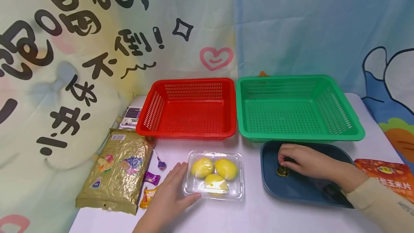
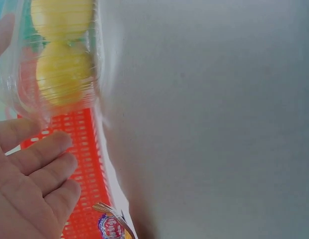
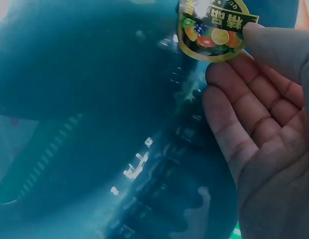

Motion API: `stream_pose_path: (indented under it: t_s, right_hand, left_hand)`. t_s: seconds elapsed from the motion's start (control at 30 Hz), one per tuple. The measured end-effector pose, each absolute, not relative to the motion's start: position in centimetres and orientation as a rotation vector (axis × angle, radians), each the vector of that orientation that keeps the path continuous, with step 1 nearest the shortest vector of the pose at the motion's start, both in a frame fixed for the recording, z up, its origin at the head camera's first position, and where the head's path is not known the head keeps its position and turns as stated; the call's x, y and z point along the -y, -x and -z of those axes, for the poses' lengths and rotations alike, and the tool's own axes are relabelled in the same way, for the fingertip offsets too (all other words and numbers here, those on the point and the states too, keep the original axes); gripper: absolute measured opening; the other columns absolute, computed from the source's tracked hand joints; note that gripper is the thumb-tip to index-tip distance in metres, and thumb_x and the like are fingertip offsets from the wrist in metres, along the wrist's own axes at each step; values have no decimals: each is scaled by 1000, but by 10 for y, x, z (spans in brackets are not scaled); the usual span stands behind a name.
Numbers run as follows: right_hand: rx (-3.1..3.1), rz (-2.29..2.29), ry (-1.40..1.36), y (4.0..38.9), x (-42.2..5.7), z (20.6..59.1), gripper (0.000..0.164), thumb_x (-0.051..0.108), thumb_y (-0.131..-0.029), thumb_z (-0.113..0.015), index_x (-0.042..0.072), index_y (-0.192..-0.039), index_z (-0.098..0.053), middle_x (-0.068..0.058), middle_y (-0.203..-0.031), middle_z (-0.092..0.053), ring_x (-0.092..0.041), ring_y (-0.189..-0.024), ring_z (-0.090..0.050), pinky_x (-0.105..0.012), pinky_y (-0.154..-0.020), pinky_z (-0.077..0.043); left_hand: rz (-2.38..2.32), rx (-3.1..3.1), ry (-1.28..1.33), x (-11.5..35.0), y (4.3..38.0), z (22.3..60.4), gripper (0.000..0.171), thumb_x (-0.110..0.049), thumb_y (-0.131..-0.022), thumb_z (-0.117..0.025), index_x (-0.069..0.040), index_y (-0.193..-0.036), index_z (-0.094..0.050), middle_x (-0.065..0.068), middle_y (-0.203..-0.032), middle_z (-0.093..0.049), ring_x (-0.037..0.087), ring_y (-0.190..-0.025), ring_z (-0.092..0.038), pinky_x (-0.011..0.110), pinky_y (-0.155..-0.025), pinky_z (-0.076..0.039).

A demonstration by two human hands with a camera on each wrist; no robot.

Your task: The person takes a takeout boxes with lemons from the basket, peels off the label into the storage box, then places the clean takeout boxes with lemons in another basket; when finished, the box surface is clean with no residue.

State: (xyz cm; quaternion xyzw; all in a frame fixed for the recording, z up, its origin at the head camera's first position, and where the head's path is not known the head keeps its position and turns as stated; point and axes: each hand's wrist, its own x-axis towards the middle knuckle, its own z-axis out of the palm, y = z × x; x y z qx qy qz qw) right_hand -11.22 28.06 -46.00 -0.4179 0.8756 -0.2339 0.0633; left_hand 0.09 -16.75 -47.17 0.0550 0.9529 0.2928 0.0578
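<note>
My right hand (image 1: 299,159) pinches a round black-and-gold fruit sticker (image 3: 212,37) between thumb and fingers, over the dark blue tray (image 1: 275,191). Printed fruit and Chinese characters show on the sticker in the right wrist view. At the left side of a clear plastic box (image 1: 240,190) lies my left hand (image 1: 171,193), fingers extended and thumb by the box's near left corner. Whether it touches the box, I cannot tell. Three yellow lemons (image 1: 202,168) sit inside the box. In the left wrist view, the left hand's fingers (image 2: 55,172) are spread slightly and hold nothing.
Behind stand a red basket (image 1: 194,118) and a green basket (image 1: 281,118), side by side. A gold bag (image 1: 116,168) lies at left, beside a lollipop (image 1: 161,164), a purple-wrapped candy (image 1: 152,178) and an orange packet (image 1: 148,196). A red snack bag (image 1: 388,175) lies right of the tray.
</note>
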Motion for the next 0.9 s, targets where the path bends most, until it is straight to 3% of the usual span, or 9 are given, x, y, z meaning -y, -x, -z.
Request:
stream_pose_path:
  t_s: [0.9]
  right_hand:
    - [-2847, 420, 1431, 114, -265, 477, 28, 9, -87, -83, 26, -86, -61, 17, -86, -52, 6, -75, -43, -19, -59, -44]
  left_hand:
    - [-879, -2897, -183, 168, -1, 473, 103, -73, -81, -75, -21, -162, -40, 10, -167, -41, 35, -156, -38, 61, -123, -36]
